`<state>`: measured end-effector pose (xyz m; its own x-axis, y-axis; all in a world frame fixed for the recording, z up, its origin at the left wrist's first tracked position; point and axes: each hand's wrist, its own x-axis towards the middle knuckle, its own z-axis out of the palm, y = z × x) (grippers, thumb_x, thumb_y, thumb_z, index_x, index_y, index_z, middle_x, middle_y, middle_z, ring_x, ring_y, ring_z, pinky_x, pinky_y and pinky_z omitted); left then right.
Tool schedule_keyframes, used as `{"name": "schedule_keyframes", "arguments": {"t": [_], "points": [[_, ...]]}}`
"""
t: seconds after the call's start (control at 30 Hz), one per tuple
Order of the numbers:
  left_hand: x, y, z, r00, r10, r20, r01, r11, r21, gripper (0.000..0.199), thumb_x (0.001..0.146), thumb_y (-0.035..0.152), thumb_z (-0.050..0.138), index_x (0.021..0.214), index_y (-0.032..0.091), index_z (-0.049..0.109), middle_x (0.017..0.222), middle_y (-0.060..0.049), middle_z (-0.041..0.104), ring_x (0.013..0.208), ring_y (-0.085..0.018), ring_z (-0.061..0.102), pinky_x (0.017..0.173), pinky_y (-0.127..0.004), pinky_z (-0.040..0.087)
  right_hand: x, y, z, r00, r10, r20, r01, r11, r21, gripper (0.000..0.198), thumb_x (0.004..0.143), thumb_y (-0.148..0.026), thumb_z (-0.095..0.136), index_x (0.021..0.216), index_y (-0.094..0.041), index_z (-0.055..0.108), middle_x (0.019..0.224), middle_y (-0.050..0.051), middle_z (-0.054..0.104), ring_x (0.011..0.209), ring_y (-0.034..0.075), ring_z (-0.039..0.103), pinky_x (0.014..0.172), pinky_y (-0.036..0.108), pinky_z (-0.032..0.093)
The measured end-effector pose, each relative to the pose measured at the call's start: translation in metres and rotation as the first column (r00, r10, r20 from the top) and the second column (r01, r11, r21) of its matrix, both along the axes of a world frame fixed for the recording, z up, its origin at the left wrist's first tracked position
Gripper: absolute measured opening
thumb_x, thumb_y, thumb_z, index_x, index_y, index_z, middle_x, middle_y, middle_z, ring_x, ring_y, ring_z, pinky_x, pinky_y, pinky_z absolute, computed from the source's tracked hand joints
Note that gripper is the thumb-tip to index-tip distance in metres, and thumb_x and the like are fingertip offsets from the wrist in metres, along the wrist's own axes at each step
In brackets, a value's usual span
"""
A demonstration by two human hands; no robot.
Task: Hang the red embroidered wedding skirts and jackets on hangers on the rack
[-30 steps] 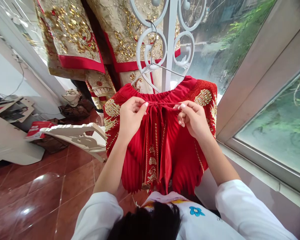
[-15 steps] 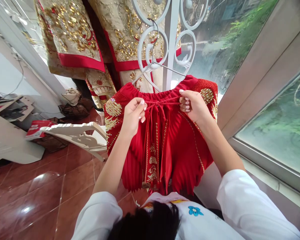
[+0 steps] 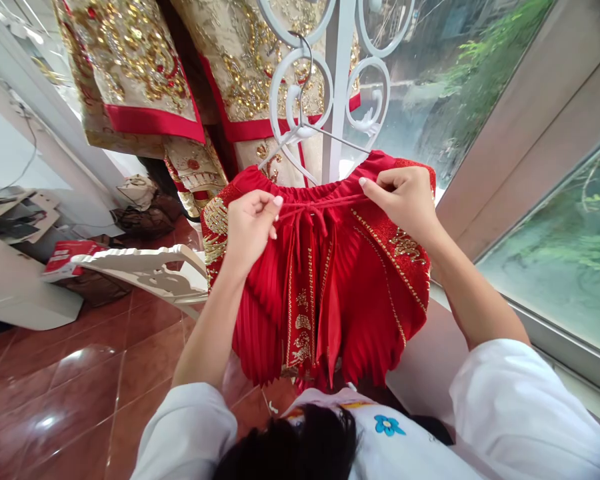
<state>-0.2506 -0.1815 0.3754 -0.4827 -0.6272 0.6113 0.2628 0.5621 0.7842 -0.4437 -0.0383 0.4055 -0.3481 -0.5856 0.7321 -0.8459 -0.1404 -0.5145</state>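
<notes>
A red pleated skirt (image 3: 365, 287) with gold beading hangs by its gathered waistband from a wire hanger (image 3: 325, 128). Across the front of the waist a thin red drawstring (image 3: 325, 201) is stretched, with a knot and short loops at its middle. My left hand (image 3: 253, 223) pinches one side of the drawstring between thumb and fingers. On the other side my right hand (image 3: 403, 200) has its thumb and curled fingers closed on the cord's other end. A beaded panel (image 3: 303, 313) hangs down the skirt's front, below the knot.
White scrolled metalwork (image 3: 336, 100) holds the hanger. Cream-and-gold garments (image 3: 150, 67) with red hems hang behind. A white carved chair (image 3: 150, 267) stands left on the red tiled floor (image 3: 75, 387), and a window (image 3: 570, 220) is at the right. A red box (image 3: 67, 259) lies farther left.
Both hands have moved apart, the left one leftward and the right one outward and slightly up. The drawstring between them is drawn out longer, and the right hand has turned.
</notes>
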Motion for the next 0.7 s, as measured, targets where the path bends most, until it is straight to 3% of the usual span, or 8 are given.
{"name": "schedule_keyframes", "arguments": {"t": [0.1,0.2,0.3,0.37,0.47,0.53,0.57,0.7], "points": [[0.006,-0.005,0.001,0.996,-0.001,0.088,0.006,0.999,-0.049,0.027,0.078,0.038,0.065,0.064,0.016,0.056,0.054,0.002,0.053,0.037,-0.005,0.044,0.035,-0.019,0.033,-0.004,0.003,-0.007,1.0,-0.009,-0.022,0.01,0.999,0.038,0.049,0.081,-0.035,0.06,0.049,-0.018,0.027,0.048,-0.004,0.018,0.05,0.007,0.016,0.05,0.027,0.018],[0.019,-0.009,0.008,0.986,0.157,0.064,-0.138,0.963,-0.23,0.021,0.081,0.035,0.062,0.069,0.018,0.059,0.06,0.0,0.059,0.048,-0.009,0.053,0.047,-0.022,0.043,-0.008,0.009,-0.005,0.998,-0.054,-0.04,0.052,0.997,-0.057,0.035,0.083,-0.038,0.058,0.055,-0.019,0.047,0.049,-0.003,0.032,0.049,0.007,0.027,0.05,0.027,0.023],[0.039,-0.028,0.021,0.889,0.454,-0.057,-0.415,0.748,-0.519,0.014,0.08,0.031,0.064,0.09,0.021,0.064,0.09,-0.002,0.067,0.086,-0.016,0.061,0.083,-0.031,0.048,-0.023,0.014,0.004,0.984,-0.153,-0.095,0.132,0.971,-0.201,0.021,0.084,-0.041,0.057,0.077,-0.021,0.061,0.064,0.003,0.052,0.062,0.012,0.046,0.056,0.027,0.033],[0.051,-0.05,0.029,0.83,0.557,0.021,-0.415,0.644,-0.643,0.031,0.077,0.033,0.067,0.106,0.022,0.062,0.109,-0.002,0.064,0.107,-0.021,0.055,0.098,-0.036,0.039,-0.041,0.014,0.005,0.964,-0.217,-0.155,0.184,0.962,-0.202,0.023,0.083,-0.043,0.057,0.082,-0.02,0.062,0.074,0.007,0.058,0.073,0.014,0.052,0.062,0.028,0.037],[0.059,-0.079,0.032,0.798,0.482,0.361,-0.182,0.765,-0.617,0.034,0.082,0.042,0.059,0.104,0.017,0.065,0.093,-0.001,0.067,0.091,-0.019,0.059,0.084,-0.031,0.044,-0.069,0.008,-0.001,0.953,-0.236,-0.188,0.213,0.968,-0.134,0.03,0.083,-0.047,0.055,0.08,-0.018,0.061,0.072,0.005,0.058,0.068,0.014,0.051,0.063,0.029,0.037],[0.059,-0.086,0.027,0.784,0.484,0.388,-0.193,0.785,-0.589,0.037,0.086,0.045,0.052,0.093,0.013,0.068,0.075,0.001,0.066,0.072,-0.015,0.057,0.07,-0.024,0.044,-0.084,0.003,-0.005,0.971,-0.197,-0.134,0.184,0.978,-0.103,0.038,0.084,-0.051,0.053,0.067,-0.017,0.055,0.059,0.0,0.049,0.057,0.011,0.043,0.057,0.027,0.034],[0.057,-0.084,0.023,0.779,0.546,0.308,-0.278,0.741,-0.611,0.038,0.087,0.045,0.05,0.091,0.012,0.069,0.072,0.001,0.066,0.068,-0.013,0.056,0.068,-0.024,0.043,-0.09,0.0,-0.007,0.985,-0.147,-0.089,0.14,0.987,-0.079,0.043,0.083,-0.054,0.053,0.06,-0.018,0.05,0.053,-0.002,0.041,0.052,0.009,0.038,0.053,0.026,0.031],[0.048,-0.058,0.005,0.665,0.731,-0.155,-0.633,0.441,-0.637,0.038,0.09,0.041,0.049,0.1,0.011,0.07,0.09,-0.008,0.071,0.084,-0.017,0.061,0.081,-0.029,0.043,-0.101,-0.018,-0.019,0.977,0.137,0.162,-0.13,0.99,-0.054,0.057,0.078,-0.069,0.049,0.053,-0.019,0.036,0.049,-0.003,0.029,0.047,0.007,0.029,0.045,0.023,0.023]]}}
